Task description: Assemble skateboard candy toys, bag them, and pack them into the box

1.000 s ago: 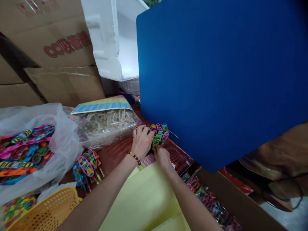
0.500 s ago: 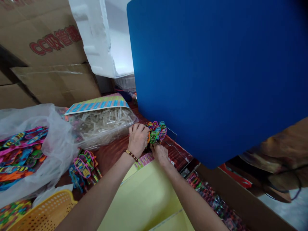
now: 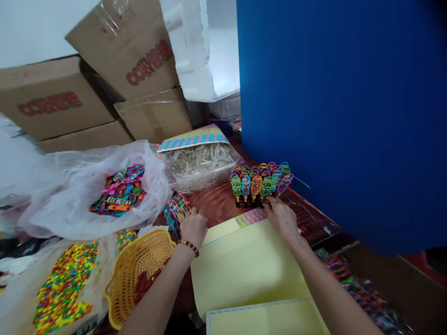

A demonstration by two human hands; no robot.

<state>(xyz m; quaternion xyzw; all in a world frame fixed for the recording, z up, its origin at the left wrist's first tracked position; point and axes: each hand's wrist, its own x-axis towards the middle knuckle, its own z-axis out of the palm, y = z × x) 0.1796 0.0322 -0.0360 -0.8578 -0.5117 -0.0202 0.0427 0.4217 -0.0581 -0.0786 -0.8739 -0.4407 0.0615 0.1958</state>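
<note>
My left hand [image 3: 193, 227], with a bead bracelet at the wrist, rests closed beside a small heap of colourful flat plastic toys [image 3: 175, 209] on the red-brown table. Its fingers curl towards the heap; what they hold is hidden. My right hand [image 3: 282, 217] lies at the foot of a dark stand [image 3: 248, 203] that carries several upright colourful toys [image 3: 260, 180]. Its fingertips touch the stand's base, and the fingers are bent.
A clear bag of more toys [image 3: 118, 191] lies left, a bag of pale sticks [image 3: 199, 160] behind. A yellow basket [image 3: 136, 270] and a bag of coloured candy [image 3: 64, 284] sit near left. Yellow sheets [image 3: 244, 267] lie in front. A blue board [image 3: 342, 116] stands right, with cardboard boxes [image 3: 139, 51] behind.
My left hand left the toy stand and moved left and nearer to the loose toy heap. My right hand stays at the stand. The view swung left.
</note>
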